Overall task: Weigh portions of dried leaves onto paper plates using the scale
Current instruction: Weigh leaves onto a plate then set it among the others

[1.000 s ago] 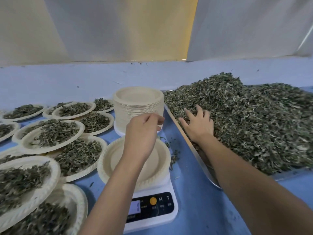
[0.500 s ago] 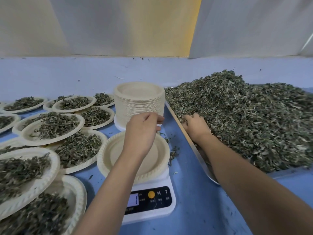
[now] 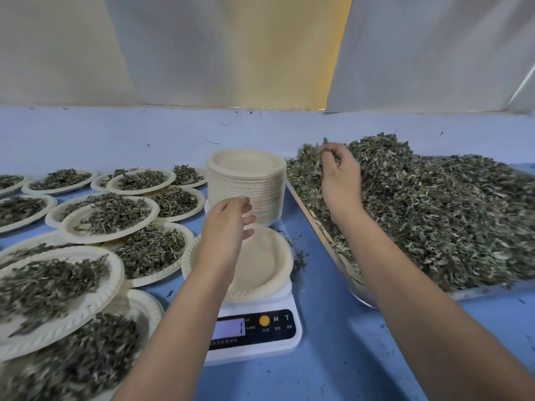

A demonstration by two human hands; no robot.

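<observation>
Right hand [image 3: 340, 180] grips dried-leaf handful [image 3: 311, 162] over pile [image 3: 434, 215]; left hand [image 3: 228, 227] loose, empty, above paper plate [image 3: 269, 264] on scale [image 3: 254, 331]. Risk: loose leaves dropping beside plate.

Worktop [image 3: 333, 371]: blue covering, flecked with small dark debris. Toward the far edge it gives way to a paler blue band [image 3: 115, 134]; whether this is worktop or wall base cannot be told. Above the band, left to right: cream panel [image 3: 58, 47], grey-white sheet [image 3: 179, 47], yellow strip [image 3: 289, 53], white sheet [image 3: 434, 53]. Bright diagonal streak [image 3: 521, 85] at upper right. Lighting soft, even.
</observation>
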